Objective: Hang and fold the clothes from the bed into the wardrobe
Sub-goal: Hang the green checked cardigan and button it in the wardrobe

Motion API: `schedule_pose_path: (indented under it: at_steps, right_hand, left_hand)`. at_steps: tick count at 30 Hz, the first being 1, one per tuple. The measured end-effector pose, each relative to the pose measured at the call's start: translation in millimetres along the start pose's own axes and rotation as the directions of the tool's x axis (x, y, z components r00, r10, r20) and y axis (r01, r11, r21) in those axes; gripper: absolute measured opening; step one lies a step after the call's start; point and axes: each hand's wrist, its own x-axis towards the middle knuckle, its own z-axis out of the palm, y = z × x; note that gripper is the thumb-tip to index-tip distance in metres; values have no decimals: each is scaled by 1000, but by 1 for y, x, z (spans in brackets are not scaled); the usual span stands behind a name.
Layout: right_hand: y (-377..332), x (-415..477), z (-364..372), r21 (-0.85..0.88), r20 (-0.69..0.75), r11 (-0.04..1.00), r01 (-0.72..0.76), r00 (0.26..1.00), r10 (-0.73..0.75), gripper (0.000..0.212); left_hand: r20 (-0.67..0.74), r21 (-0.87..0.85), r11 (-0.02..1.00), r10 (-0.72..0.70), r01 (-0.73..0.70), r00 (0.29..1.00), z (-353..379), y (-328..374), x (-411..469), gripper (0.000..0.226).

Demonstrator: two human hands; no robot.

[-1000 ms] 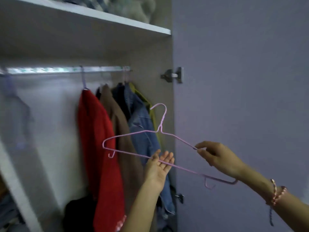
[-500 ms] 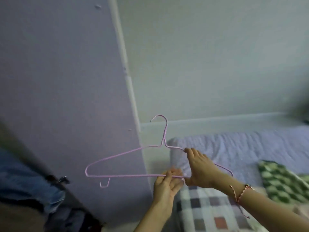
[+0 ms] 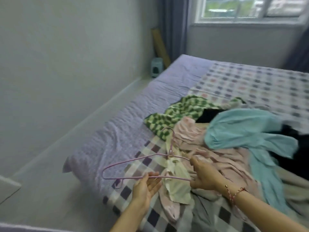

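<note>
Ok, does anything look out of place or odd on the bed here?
Only the clothes: a green checked knit, a pink garment and a teal garment lie crumpled in a heap on the bed. The pink wire hanger gripped by the right hand is bare. Nothing looks damaged.

Thin pink hanger (image 3: pixel 133 162) looks smooth, coated wire; green checkered garment (image 3: pixel 175 114) fuzzy knit; lilac bedsheet (image 3: pixel 127 131) crinkled, matt cloth.

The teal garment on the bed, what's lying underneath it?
The teal garment lies over a pink garment and black clothing that shows at its edges. Whatever else it covers is hidden.
</note>
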Motion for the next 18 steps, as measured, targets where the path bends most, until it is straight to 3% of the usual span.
schedule_pose_path:
  at_steps: [3, 8, 12, 18]
  right_hand:
    - [33, -30, 17, 105, -30, 981, -161, 986, 165, 81]
    - [76, -73, 40, 166, -122, 910, -379, 908, 401, 68]
    - [115, -87, 45, 125, -131, 883, -452, 875, 466, 78]
    - [189, -81, 36, 131, -34, 809, -574, 812, 582, 84]
  left_hand:
    - [29, 112, 993, -45, 42, 999, 12, -11, 11, 25]
    - [83, 299, 947, -150, 119, 985, 44, -31, 32, 18]
    - [120, 403, 896, -253, 186, 960, 74, -46, 44, 18]
    - [115, 519, 826, -321, 219, 940, 116, -61, 57, 20]
